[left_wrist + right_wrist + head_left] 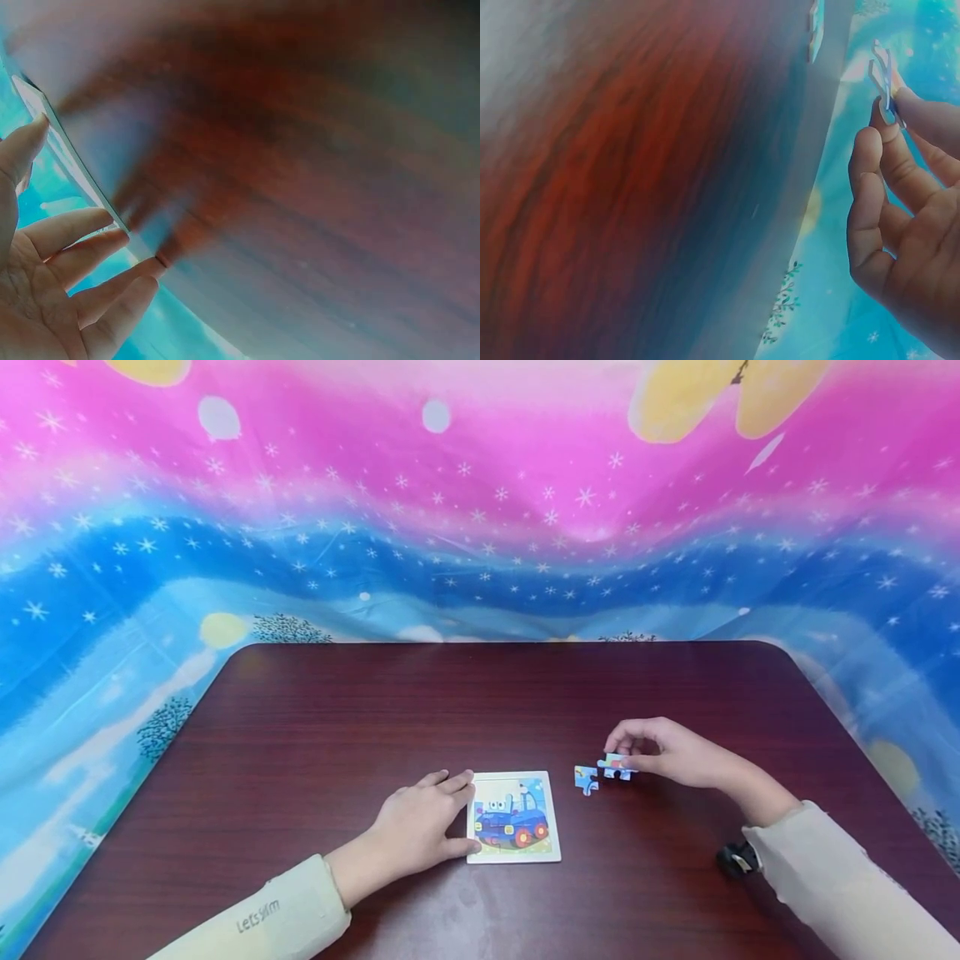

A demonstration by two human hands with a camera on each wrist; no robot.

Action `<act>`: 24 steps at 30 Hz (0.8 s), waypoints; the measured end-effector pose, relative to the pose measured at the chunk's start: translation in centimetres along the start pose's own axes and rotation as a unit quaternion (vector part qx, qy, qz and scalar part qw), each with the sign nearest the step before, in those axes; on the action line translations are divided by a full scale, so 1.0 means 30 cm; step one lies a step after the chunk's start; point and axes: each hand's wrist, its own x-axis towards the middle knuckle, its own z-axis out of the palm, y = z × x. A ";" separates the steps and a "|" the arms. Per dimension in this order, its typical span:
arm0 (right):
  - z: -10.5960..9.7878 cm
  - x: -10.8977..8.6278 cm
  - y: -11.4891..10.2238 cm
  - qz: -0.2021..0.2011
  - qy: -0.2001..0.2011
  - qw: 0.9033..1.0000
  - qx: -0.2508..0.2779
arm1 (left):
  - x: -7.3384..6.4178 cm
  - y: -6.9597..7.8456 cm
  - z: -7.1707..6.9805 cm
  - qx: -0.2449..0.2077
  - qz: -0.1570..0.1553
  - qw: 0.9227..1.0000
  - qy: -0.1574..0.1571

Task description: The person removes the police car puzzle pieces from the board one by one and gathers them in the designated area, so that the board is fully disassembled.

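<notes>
A square jigsaw board (555,820) with a pale rim shows a blue cartoon truck; a whitish bare patch shows at its upper left. My left hand (416,818) rests at its left side, thumb and fingertips spread along the edge (81,166). To the right of the board, my right hand (671,753) pinches a blue jigsaw piece (617,765) between thumb and fingers. In the right wrist view this piece (885,84) is seen nearly edge-on. Another jigsaw piece (585,778), light blue, lies just left of the pinched one.
The dark reddish-brown table (390,710) has rounded far corners. Behind it and along its sides hangs a pink and blue patterned cloth (480,543). A dark watch-like band (738,860) sits at the right wrist.
</notes>
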 end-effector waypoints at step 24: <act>0.015 -0.009 0.069 0.032 -0.024 0.999 -0.031 | 0.001 0.005 -0.003 -0.006 -0.006 1.000 -0.001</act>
